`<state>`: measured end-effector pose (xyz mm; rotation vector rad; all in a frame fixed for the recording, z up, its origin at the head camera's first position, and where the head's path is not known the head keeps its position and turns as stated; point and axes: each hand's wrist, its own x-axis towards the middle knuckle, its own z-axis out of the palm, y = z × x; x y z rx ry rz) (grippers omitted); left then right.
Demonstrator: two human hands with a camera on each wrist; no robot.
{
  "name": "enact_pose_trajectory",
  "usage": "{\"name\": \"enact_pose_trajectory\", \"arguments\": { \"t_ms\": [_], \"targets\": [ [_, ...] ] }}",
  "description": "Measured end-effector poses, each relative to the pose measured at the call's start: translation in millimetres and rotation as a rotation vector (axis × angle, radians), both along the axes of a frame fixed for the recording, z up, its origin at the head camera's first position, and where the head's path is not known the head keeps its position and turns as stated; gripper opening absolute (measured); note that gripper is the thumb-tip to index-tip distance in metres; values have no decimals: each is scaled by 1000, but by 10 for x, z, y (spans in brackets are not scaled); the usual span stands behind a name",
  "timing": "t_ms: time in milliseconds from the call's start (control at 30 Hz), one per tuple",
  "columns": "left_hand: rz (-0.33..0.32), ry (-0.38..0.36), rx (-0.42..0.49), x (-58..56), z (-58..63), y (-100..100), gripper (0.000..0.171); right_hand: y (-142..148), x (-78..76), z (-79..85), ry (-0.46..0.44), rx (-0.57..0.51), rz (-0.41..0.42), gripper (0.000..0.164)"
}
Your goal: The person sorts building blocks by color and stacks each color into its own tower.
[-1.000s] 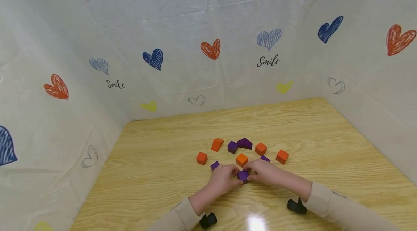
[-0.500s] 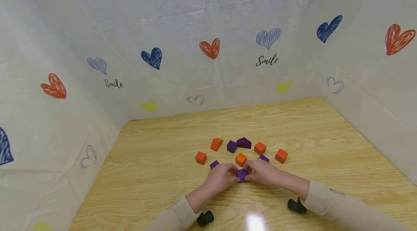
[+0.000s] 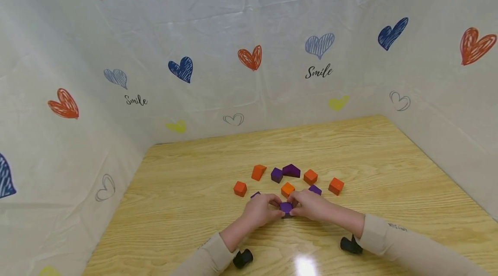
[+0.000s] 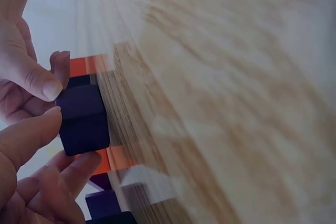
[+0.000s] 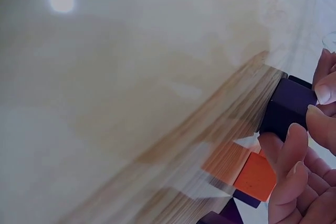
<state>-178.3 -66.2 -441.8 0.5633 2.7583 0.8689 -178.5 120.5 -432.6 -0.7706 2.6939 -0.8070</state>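
Note:
A small dark purple many-sided block point(image 3: 286, 208) is pinched between both hands, low over the table near its front middle. My left hand point(image 3: 260, 213) has thumb and fingers at the block's left side. From the right, my right hand point(image 3: 310, 205) pinches the opposite side. Both wrist views show the purple block close up, with thumb tips meeting at its near edge and the right fingers along its far side. Just behind the hands sits an orange cube point(image 3: 288, 189). A purple piece point(image 3: 255, 194) is mostly hidden behind the left hand; another purple piece point(image 3: 315, 189) shows beyond the right.
Farther back stand a purple cube point(image 3: 277, 175), a purple trapezoid block point(image 3: 291, 171), an orange wedge point(image 3: 258, 172) and orange cubes to the left point(image 3: 240, 188), back right point(image 3: 310, 176) and far right point(image 3: 336, 185). A white heart-printed sheet point(image 3: 210, 107) encloses the wooden table point(image 3: 186, 189).
Both hands have shifted slightly left with the purple block, which has turned a little between the fingers. The left hand now covers more of the purple piece behind it. Other blocks stay put.

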Motion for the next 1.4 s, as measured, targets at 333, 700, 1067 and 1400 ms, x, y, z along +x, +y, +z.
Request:
{"name": "enact_pose_trajectory", "arguments": {
  "t_ms": [333, 700, 1067, 1400],
  "targets": [
    [-1, -9, 35, -28, -19, 6, 19, 19, 3, 6, 36, 43, -3, 22],
    [49, -90, 71, -29, -4, 17, 20, 332, -138, 290, 149, 28, -68, 28],
    [39, -79, 61, -50, -15, 12, 21, 533, -156, 282, 161, 93, -101, 28],
    [46, -87, 51, -35, 4, 17, 21, 566, -193, 166, 120, 127, -145, 29]
  ]
}}
